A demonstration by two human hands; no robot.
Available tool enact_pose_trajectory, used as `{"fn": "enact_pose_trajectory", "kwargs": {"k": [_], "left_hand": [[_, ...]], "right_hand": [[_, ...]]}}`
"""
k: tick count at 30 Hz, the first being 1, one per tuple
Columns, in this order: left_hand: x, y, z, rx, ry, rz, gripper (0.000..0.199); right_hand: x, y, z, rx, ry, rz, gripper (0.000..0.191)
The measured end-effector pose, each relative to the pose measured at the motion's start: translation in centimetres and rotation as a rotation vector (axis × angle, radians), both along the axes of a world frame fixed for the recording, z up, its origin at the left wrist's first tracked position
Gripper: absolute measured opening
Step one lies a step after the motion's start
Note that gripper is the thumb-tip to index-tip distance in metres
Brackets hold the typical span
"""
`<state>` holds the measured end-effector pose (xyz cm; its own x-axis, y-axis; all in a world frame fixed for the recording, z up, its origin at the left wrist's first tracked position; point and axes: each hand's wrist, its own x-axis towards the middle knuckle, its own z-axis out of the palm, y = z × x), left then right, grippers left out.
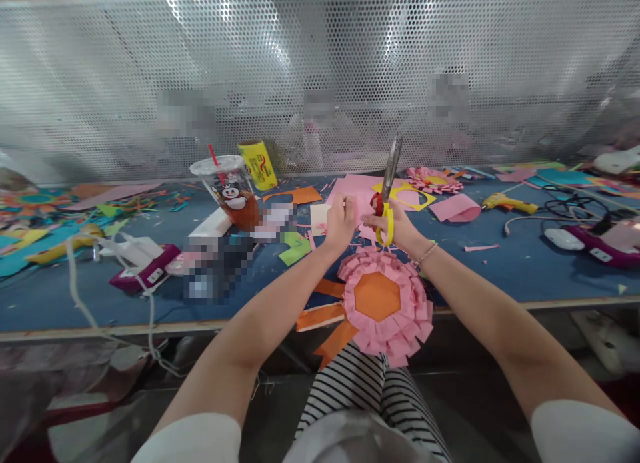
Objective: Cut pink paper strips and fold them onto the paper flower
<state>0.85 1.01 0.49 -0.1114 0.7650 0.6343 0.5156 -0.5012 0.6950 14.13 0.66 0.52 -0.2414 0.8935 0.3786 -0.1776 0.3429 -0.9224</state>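
Observation:
My left hand is closed over pink paper above the blue table, and its fingers pinch the sheet's near part. Scissors with red and yellow handles stand blades up in my right hand, whose fingers are bent round the handles beside the same paper. Just below the hands, a pink paper rosette with an orange centre overhangs the table's front edge, its orange ribbons pointing left. A yellow sheet with a round hole lies behind my right hand.
A drink cup with a red straw and a yellow can stand left of centre. Yellow glue guns, purple power strips and cords lie at both sides. A perforated metal screen rises behind the table.

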Motion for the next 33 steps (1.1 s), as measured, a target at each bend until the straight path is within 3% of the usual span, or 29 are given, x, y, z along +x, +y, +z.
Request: {"fn": "enact_pose_trajectory", "kwargs": {"k": [14, 22, 28, 33], "left_hand": [[0.1, -0.1, 0.2, 0.054, -0.038, -0.052, 0.022], [-0.5, 0.3, -0.1, 0.026, -0.042, -0.077, 0.032], [-0.8, 0.2, 0.0, 0.052, 0.027, -0.109, 0.038], [-0.6, -0.1, 0.3, 0.056, 0.095, -0.112, 0.032]], "right_hand": [[-0.3, -0.7, 0.5, 0.006, -0.005, -0.012, 0.045], [0.1, 0.2, -0.4, 0.031, -0.002, -0.02, 0.044], [0.5, 1.2, -1.1, 0.048, -0.008, -0.069, 0.045], [0.3, 0.9, -0.8, 0.029, -0.032, -0.059, 0.046]]}}
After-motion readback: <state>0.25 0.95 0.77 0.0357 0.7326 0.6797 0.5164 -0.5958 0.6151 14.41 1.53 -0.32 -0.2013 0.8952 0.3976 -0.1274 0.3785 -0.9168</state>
